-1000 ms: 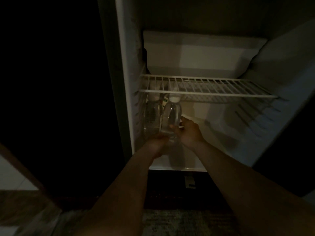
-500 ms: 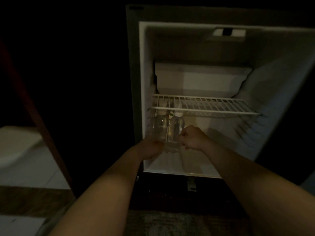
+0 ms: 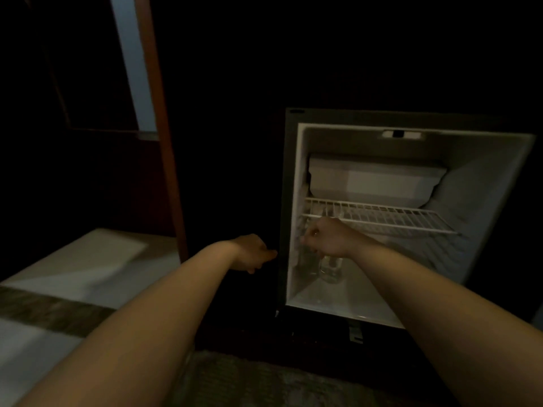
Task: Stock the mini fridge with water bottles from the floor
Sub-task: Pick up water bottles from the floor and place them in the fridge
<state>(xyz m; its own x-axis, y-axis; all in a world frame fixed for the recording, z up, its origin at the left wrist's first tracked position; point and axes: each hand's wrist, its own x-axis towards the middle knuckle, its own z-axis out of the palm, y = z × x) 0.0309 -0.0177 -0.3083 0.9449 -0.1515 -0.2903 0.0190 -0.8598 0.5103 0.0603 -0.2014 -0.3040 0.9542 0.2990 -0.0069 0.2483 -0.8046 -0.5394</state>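
Dim room, with patterned carpet (image 3: 249,380) in front of the fridge (image 3: 484,218), which stands open. Inside the fridge a wire shelf (image 3: 382,217) spans the middle, under a white freezer box (image 3: 373,180). Two bottles (image 3: 330,268) stand upright side by side on the fridge floor by its left wall, below the shelf. The right hand (image 3: 326,239) is inside the fridge, covering the bottles' upper parts, fingers curled; whether they grip a bottle I cannot tell. The left hand (image 3: 252,252) hangs just outside the fridge's left edge, fingers loosely curled, holding nothing. A wooden post (image 3: 164,142) stands well left of the fridge
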